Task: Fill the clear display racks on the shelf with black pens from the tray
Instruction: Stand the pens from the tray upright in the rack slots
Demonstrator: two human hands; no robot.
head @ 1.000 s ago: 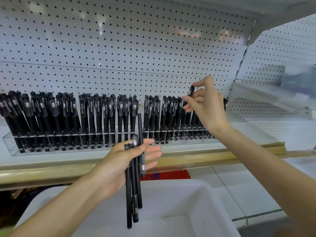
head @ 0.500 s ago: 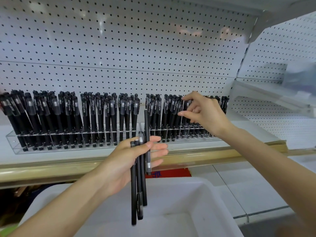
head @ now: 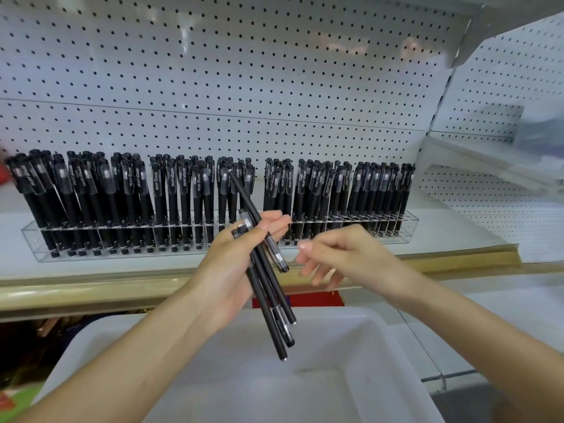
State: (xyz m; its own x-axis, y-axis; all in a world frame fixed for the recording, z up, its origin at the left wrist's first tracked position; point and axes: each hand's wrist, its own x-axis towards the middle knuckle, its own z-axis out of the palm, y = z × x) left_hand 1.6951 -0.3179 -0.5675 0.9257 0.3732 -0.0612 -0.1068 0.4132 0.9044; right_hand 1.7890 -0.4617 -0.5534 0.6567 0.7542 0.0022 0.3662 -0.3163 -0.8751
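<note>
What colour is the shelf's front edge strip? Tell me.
The strip is gold, seen in the head view.

White pegboard wall (head: 244,71) fills my upper frame, with a thin horizontal seam crossing it at mid-height. I'm getting soft glare patches on it, upper centre. Below, the white shelf (head: 457,236) runs left to right, fronted by a gold edge strip (head: 76,291). A red label (head: 305,299) sits just under that strip, centre frame. On the right a second pegboard bay (head: 503,87) angles away, partly blurred. There's a grey overhead ledge (head: 503,13) upper right, pale tiles (head: 525,288) with dark joints lower right, and deep shadow under the shelf, lower left.
</note>
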